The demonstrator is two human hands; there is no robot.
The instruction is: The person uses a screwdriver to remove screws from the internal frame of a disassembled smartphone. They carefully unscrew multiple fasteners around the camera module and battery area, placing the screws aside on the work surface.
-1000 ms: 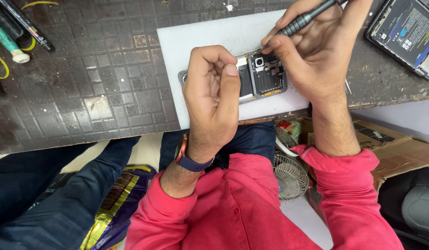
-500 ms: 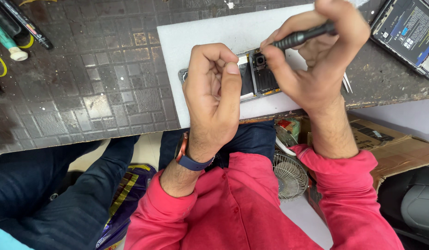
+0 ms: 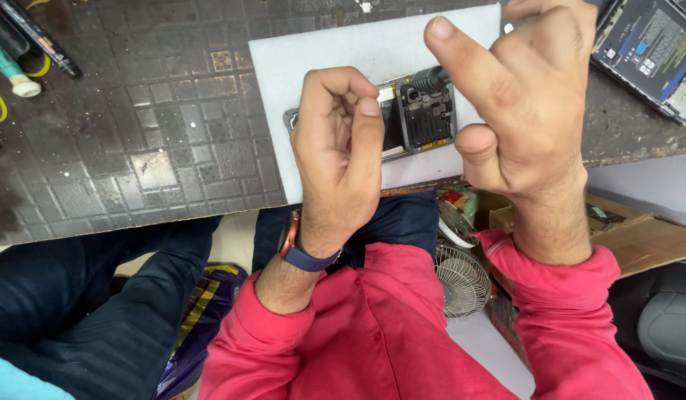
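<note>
The back cover is already off the opened silver-framed smartphone [image 3: 413, 118], so its black circuit board and camera module lie bare; it rests on a pale grey rectangular work mat [image 3: 321, 52] on the dark, scuffed grid-patterned desk [image 3: 135, 148], partly hidden beneath the left hand [image 3: 341, 152]. That hand is curled nearly closed, thumb and forefinger pinched together directly over the phone's middle; whether a small part sits between them cannot be told. The right hand [image 3: 524, 100] hovers just beyond the phone's far end, fingers loosely bent and forefinger stretched out, and a slim dark-grey knurled screwdriver handle [image 3: 430, 78] shows just under that forefinger, though the grip on it is hidden. By my reading the disassembly is part way through: the shell is open, the board is still seated in the frame, and the internal parts remain to be dealt with. Counted, there is one opened phone under the hands, one second opened dark phone chassis [image 3: 650, 52] well past the right hand, one mat, one screwdriver, one black marker-like pen [image 3: 39, 37] and one green-handled tool [image 3: 10, 67] far off beyond the left hand.
</note>
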